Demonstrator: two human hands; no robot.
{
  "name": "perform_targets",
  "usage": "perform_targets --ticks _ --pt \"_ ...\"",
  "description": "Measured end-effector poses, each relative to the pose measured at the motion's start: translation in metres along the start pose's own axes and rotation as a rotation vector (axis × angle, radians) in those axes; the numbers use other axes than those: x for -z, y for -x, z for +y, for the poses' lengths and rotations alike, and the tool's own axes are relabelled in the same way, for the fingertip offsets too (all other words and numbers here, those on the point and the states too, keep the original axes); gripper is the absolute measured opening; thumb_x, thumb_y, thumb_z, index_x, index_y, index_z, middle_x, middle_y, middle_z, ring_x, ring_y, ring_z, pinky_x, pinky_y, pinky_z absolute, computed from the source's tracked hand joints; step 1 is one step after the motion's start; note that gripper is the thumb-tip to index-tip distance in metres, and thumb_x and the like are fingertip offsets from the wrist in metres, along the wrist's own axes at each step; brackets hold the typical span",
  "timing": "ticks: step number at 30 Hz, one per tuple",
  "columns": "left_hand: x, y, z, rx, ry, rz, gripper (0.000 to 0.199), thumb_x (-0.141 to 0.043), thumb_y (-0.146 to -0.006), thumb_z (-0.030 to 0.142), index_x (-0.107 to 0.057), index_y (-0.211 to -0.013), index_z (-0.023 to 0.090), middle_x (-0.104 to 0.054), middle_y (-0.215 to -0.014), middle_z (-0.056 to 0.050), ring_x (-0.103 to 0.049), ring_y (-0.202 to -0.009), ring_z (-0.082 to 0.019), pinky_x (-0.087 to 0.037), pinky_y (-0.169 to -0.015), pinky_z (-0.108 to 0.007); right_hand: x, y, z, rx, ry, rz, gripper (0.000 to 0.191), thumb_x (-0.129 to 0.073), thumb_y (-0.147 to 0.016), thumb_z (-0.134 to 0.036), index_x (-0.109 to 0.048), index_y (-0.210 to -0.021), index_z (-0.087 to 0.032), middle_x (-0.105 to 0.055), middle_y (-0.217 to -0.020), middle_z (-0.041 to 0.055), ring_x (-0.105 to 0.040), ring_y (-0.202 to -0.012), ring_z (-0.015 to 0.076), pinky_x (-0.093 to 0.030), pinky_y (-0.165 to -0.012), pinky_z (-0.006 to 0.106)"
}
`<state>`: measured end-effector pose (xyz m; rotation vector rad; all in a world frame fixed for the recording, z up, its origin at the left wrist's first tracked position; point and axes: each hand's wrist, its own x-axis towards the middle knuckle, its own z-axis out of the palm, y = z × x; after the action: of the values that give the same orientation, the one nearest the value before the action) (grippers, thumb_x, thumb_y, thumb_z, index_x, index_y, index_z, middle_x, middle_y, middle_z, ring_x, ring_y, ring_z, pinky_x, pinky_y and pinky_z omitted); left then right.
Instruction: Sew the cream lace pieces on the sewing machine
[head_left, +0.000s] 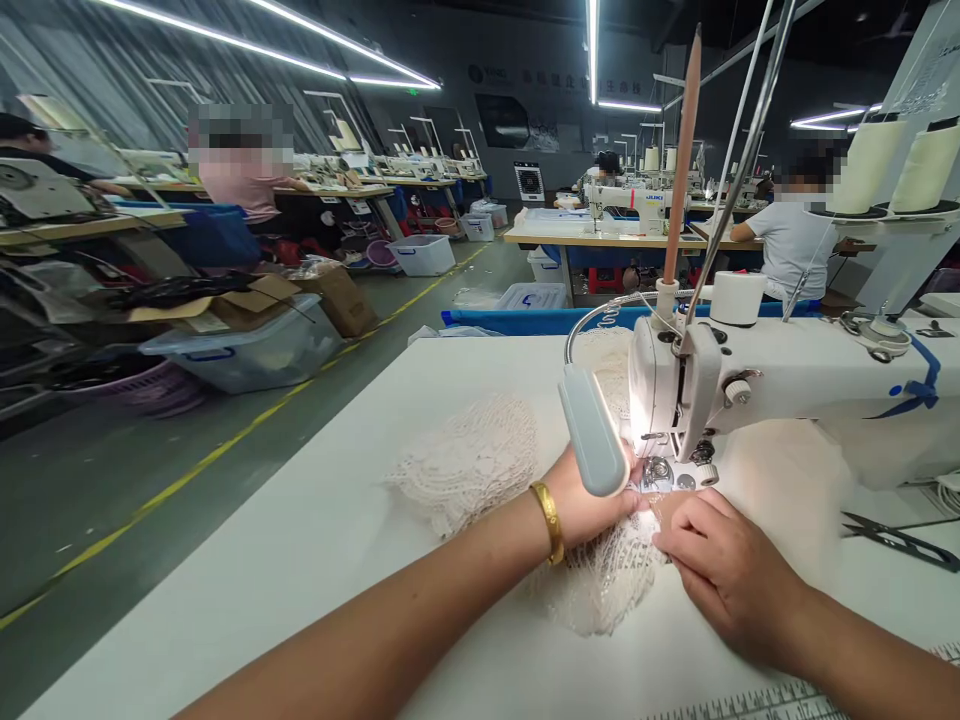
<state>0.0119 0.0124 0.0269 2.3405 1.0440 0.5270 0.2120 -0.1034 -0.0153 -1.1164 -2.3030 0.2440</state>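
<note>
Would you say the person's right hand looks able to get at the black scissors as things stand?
Probably yes: the black scissors lie to the right of the right hand on the white tabletop, with nothing upright between, though it would first have to leave the lace fabric.

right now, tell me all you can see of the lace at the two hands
The lace is off-white openwork with a net-like pattern and an uneven lower edge; it looks thin and soft. It lies loosely bunched on the white table, in front of the machine. The left hand lies over its upper part, while fingertips of the right hand meet its right edge. Fingers hide part of its upper end, so I can't tell whether it reaches the needle.
</note>
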Motion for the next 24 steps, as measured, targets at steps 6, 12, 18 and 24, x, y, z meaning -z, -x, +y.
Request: perform_targets --ticks 6,12,18,24 --pt "0.009 0.015 0.008 0.051 -0.077 0.140 0.020 -0.057 -0.088 0.031 -0.054 -0.071 0.022 -0.061 -0.070 -0.003 -0.057 -0.072 -0.023 -0.047 -0.079 -0.039 -0.001 0.001 -0.002 0.011 -0.004 0.027 0.033 -0.044 -0.088 0.002 -0.063 -0.102 -0.021 -0.058 -0.088 0.0049 -0.048 -0.082 0.0226 -0.046 -0.070 0.035" --pt "-0.005 0.024 0.005 0.104 0.033 0.118 0.005 -0.062 -0.080 0.022 -0.066 -0.082 0.022 -0.071 -0.079 -0.002 -0.066 -0.081 -0.024 -0.051 -0.077 -0.035 0.000 -0.001 -0.004 0.040 -0.021 0.052 0.035 -0.044 -0.088 0.004 -0.061 -0.105 -0.021 -0.063 -0.097 0.0072 -0.053 -0.089 0.0243 -0.051 -0.076 0.038" --pt "-0.013 0.021 -0.001 0.008 -0.005 0.161 0.007 -0.058 -0.082 0.020 -0.065 -0.080 0.021 -0.071 -0.079 -0.002 -0.065 -0.081 -0.023 -0.050 -0.077 -0.035 -0.001 -0.002 -0.003 0.098 -0.012 0.091 0.042 -0.044 -0.086 0.005 -0.060 -0.115 -0.022 -0.068 -0.109 0.0095 -0.059 -0.101 0.0276 -0.055 -0.086 0.044" --pt "-0.018 0.024 -0.002 -0.074 -0.119 0.164 0.015 -0.056 -0.091 0.021 -0.061 -0.077 0.021 -0.068 -0.077 -0.003 -0.062 -0.080 -0.024 -0.046 -0.077 -0.036 -0.002 -0.003 -0.003 0.107 -0.003 0.113 0.041 -0.044 -0.087 0.005 -0.061 -0.115 -0.020 -0.072 -0.109 0.0106 -0.061 -0.097 0.0272 -0.057 -0.083 0.045"
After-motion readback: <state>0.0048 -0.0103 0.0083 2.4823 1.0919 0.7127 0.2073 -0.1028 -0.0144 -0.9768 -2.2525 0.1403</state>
